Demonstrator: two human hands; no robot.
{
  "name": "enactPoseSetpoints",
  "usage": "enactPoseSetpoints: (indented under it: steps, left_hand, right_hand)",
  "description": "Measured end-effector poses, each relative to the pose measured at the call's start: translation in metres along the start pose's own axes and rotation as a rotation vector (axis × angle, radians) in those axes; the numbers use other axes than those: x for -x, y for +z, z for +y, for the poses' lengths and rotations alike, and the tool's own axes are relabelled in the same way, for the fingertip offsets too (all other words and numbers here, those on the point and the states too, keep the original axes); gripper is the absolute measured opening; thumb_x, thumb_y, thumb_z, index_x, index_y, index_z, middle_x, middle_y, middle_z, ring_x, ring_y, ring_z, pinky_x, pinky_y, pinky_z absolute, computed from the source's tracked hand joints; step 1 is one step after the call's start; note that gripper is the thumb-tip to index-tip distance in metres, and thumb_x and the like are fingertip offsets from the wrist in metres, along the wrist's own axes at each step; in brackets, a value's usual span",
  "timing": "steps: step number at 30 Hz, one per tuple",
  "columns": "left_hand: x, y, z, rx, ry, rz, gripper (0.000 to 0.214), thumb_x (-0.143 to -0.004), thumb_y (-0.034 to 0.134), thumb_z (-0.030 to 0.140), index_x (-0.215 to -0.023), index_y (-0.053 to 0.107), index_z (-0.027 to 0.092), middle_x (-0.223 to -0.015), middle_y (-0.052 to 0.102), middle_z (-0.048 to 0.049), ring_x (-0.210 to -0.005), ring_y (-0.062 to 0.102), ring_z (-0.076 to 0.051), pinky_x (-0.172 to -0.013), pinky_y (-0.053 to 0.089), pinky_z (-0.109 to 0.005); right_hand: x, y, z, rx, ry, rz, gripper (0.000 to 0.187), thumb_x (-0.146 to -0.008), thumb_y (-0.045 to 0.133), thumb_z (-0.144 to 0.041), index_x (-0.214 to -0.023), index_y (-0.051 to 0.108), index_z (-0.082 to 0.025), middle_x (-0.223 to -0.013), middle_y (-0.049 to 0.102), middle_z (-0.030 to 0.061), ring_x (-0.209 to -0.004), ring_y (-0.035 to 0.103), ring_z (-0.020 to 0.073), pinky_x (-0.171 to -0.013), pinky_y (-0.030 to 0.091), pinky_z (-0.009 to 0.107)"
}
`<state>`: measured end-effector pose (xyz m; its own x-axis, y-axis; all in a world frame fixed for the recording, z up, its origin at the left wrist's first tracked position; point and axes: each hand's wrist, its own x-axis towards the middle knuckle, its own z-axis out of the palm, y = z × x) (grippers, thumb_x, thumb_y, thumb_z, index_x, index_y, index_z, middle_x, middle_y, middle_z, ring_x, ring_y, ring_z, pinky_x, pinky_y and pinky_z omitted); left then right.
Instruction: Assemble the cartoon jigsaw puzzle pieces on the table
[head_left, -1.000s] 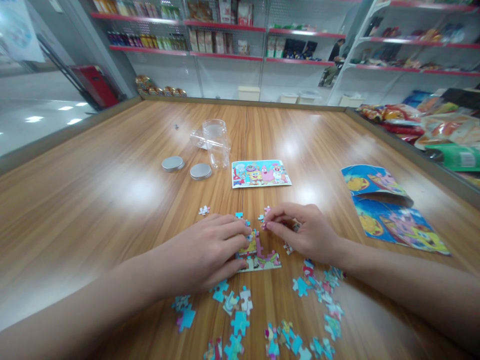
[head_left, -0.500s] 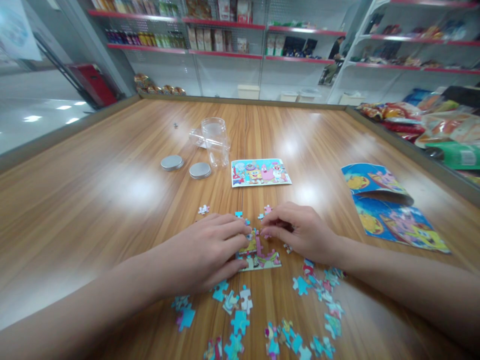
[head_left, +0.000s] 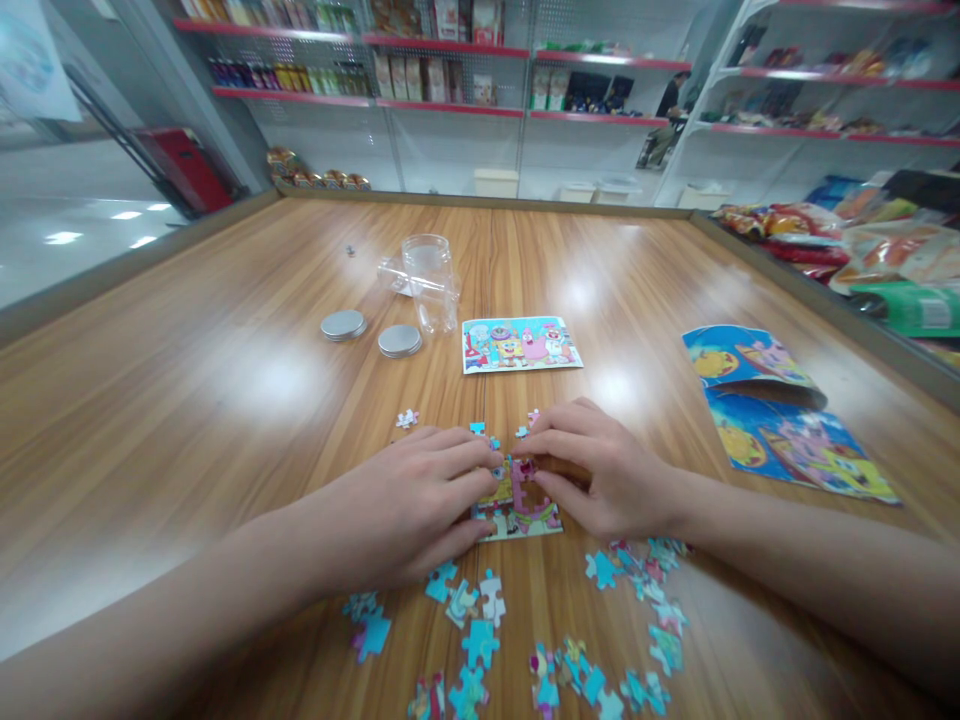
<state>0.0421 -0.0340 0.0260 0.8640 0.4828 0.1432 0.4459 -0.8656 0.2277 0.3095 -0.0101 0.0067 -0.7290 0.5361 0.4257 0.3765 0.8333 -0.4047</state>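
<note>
Nearest on the worktop (head_left: 247,420), blue loose pieces (head_left: 480,645) lie scattered, with a right-hand cluster (head_left: 667,648) close under the right forearm; the sleeveless wrist could brush these if it drops. Beyond them is the partly joined puzzle (head_left: 540,528), between the hands; the left hand (head_left: 427,490) lies over its left side, fingers a little spread and resting on it, pinching nothing that shows; the right hand (head_left: 600,460) has thumb and fingers slightly apart at a pink piece (head_left: 527,468) over the upper part — whether it is gripped I cannot tell. The piece would seat best held level, tab lined up with socket, then pressed straight down, the left hand steadying lightly so the joined part does not slide or buckle. Just past the fingers, a few small pieces (head_left: 478,429) crowd the upper edge; farther off lie the picture card (head_left: 523,345), silver lids (head_left: 399,341) and clear jars (head_left: 431,275), with blue printed packaging (head_left: 795,440) to the right — all out of the way; stocked shelves (head_left: 450,107) stand behind.
</note>
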Motion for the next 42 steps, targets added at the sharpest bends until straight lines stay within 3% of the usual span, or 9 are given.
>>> enactPoseSetpoints:
  steps: [7,21,29,33,36,38,42]
  left_hand:
    - [-0.001,0.0,0.0,0.016,-0.013,-0.012,0.024,-0.104,0.05,0.032,-0.115,0.064,0.016,-0.125,0.066,-0.0122,-0.117,0.062,-0.031,-0.099,0.054,-0.055]
    - [-0.003,-0.002,0.0,0.01,-0.014,-0.012,0.025,-0.104,0.05,0.032,-0.114,0.065,0.015,-0.122,0.066,-0.0127,-0.115,0.062,-0.03,-0.1,0.054,-0.053]
    - [-0.003,-0.005,-0.003,0.027,0.004,-0.008,0.021,-0.102,0.051,0.024,-0.113,0.067,0.015,-0.116,0.068,-0.0127,-0.112,0.064,-0.028,-0.097,0.055,-0.048]
    - [-0.001,-0.014,-0.011,0.027,0.095,-0.007,0.021,-0.099,0.053,0.014,-0.115,0.067,0.015,-0.124,0.067,-0.0133,-0.115,0.063,-0.026,-0.098,0.054,-0.044]
    - [0.003,-0.028,-0.017,0.004,0.056,-0.048,0.015,-0.097,0.056,0.01,-0.102,0.068,0.017,-0.111,0.069,-0.0096,-0.103,0.064,-0.022,-0.09,0.053,-0.037]
    - [0.005,-0.037,-0.017,0.017,0.036,-0.104,0.005,-0.095,0.065,0.018,-0.091,0.066,0.017,-0.096,0.066,-0.0064,-0.09,0.062,-0.02,-0.078,0.05,-0.033]
    - [0.007,-0.046,-0.011,0.086,-0.004,-0.282,0.024,-0.086,0.081,0.033,-0.082,0.063,0.018,-0.086,0.064,-0.0021,-0.083,0.061,-0.019,-0.07,0.046,-0.031]
  right_hand:
    - [-0.001,0.002,0.001,0.032,0.049,-0.035,0.016,-0.093,0.066,-0.024,-0.106,0.072,-0.017,-0.098,0.068,0.0068,-0.093,0.062,0.0199,-0.086,0.044,0.037]
    - [0.0,0.002,0.003,0.028,0.022,-0.047,0.012,-0.094,0.064,-0.022,-0.096,0.075,-0.021,-0.093,0.064,0.0046,-0.088,0.06,0.0181,-0.083,0.041,0.036]
    - [-0.002,0.0,0.001,0.047,0.023,-0.053,0.016,-0.094,0.062,-0.023,-0.083,0.073,-0.018,-0.085,0.062,0.0042,-0.083,0.058,0.0174,-0.08,0.04,0.036]
    - [-0.002,-0.002,0.002,0.06,0.021,-0.065,0.018,-0.095,0.06,-0.022,-0.081,0.07,-0.018,-0.086,0.062,0.0054,-0.084,0.058,0.0185,-0.08,0.04,0.036]
    - [-0.002,-0.002,0.003,0.055,0.011,-0.055,0.017,-0.096,0.061,-0.023,-0.081,0.069,-0.018,-0.086,0.062,0.0055,-0.083,0.057,0.0186,-0.08,0.041,0.036]
    - [-0.001,-0.002,0.004,0.047,0.011,-0.062,0.016,-0.096,0.061,-0.023,-0.082,0.069,-0.019,-0.087,0.062,0.0058,-0.084,0.057,0.0188,-0.079,0.041,0.036]
    - [0.0,-0.002,0.005,0.034,0.003,-0.059,0.014,-0.096,0.062,-0.022,-0.084,0.069,-0.019,-0.088,0.062,0.0057,-0.084,0.057,0.0191,-0.079,0.041,0.036]
